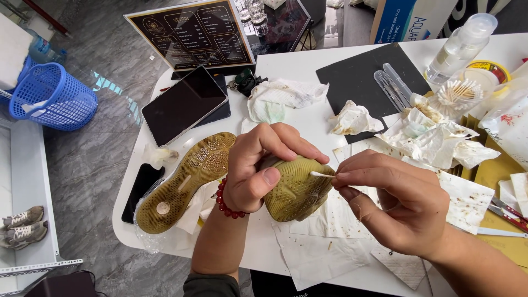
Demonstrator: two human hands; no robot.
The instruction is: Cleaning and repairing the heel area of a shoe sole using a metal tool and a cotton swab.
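My left hand [258, 168], with a red bead bracelet [223, 201] at the wrist, grips a shoe [294, 190] turned sole up, its olive-yellow patterned sole facing me. My right hand [393, 201] pinches a cotton swab [322, 175], and the swab's white tip touches the sole near its right edge. A second shoe [184, 181] lies sole up on the white table [297, 69], just left of my left hand, partly on a clear plastic bag.
Dirty crumpled tissues [434, 137] and paper sheets cover the table's right half. A tablet [184, 104], a dark phone [142, 190], a menu stand [192, 33], a clear bottle [459, 49], a cup of cotton swabs [456, 96] and red-handled scissors [509, 212] lie around. A blue basket [52, 96] stands on the floor.
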